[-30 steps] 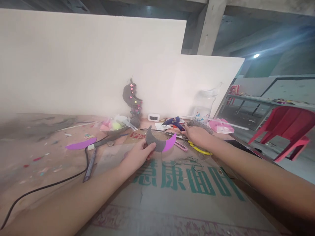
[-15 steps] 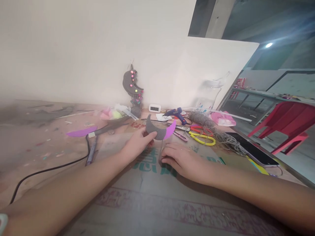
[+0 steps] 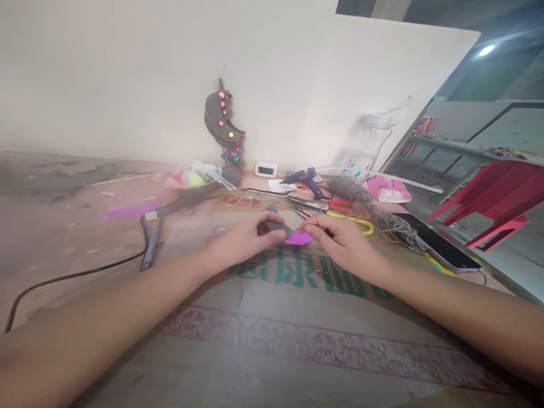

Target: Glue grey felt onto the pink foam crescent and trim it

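Low over the table, a purple crescent cutout (image 3: 298, 238) is partly wrapped in grey yarn (image 3: 272, 209). My left hand (image 3: 249, 237) is closed on its wrapped part, thumb and fingers pinching it from the left. Just right of the crescent, my right hand (image 3: 346, 241) pinches a thin strand, apparently grey yarn, running to the wrapped edge. My fingers hide part of the crescent. Behind my right hand lie scissors with yellow handles (image 3: 366, 226) and a pink-handled cutter (image 3: 300, 211).
A blue glue gun (image 3: 309, 182), a white digital clock (image 3: 266, 169) and a grey yarn bundle (image 3: 397, 231) lie behind. A phone (image 3: 440, 243) is at right. A decorated crescent (image 3: 216, 119) hangs on the wall. At left are a pen (image 3: 152, 245) and a black cable (image 3: 76, 273).
The crescent has dropped lower and tilted, its purple end now facing toward me. My right hand has moved up and right, to the crescent's side, with the strand pinched. The camera view has tipped downward.
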The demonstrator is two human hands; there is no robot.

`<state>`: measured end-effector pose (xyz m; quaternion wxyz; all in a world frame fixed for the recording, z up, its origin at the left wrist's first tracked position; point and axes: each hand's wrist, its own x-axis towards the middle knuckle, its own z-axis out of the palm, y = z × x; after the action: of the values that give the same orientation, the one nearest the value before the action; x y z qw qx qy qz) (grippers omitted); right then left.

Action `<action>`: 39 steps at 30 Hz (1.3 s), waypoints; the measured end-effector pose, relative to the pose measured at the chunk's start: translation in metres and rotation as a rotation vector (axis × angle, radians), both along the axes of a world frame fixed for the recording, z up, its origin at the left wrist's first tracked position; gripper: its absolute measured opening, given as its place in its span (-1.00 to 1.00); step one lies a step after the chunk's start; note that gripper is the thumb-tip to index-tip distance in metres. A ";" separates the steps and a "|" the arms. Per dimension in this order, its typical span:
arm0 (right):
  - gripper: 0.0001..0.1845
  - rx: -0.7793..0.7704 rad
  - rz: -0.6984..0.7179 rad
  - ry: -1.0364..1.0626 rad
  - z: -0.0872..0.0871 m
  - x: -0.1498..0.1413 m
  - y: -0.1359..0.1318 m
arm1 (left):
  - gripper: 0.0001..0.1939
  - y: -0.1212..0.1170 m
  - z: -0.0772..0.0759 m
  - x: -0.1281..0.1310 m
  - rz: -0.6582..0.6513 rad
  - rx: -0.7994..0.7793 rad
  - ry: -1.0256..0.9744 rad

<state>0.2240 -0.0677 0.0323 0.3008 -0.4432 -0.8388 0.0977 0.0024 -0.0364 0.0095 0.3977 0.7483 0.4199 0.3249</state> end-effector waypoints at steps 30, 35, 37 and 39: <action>-0.51 -0.162 -0.070 -0.180 0.019 0.029 0.018 | -0.49 -0.005 -0.003 -0.001 -0.002 0.013 0.117; -0.71 -0.276 -0.021 -0.114 -0.004 0.011 0.013 | -0.61 -0.004 0.000 -0.001 -0.034 0.039 0.144; -0.77 -0.281 -0.009 -0.055 -0.011 0.013 0.016 | -0.71 -0.002 0.000 -0.002 -0.041 0.059 0.140; -0.77 -0.294 0.012 -0.012 -0.014 0.014 0.018 | -0.76 0.001 -0.001 -0.002 -0.033 0.081 0.142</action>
<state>0.2381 -0.0493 0.0187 0.2270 -0.4779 -0.8199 0.2187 0.0000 -0.0351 0.0085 0.3418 0.7915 0.4214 0.2813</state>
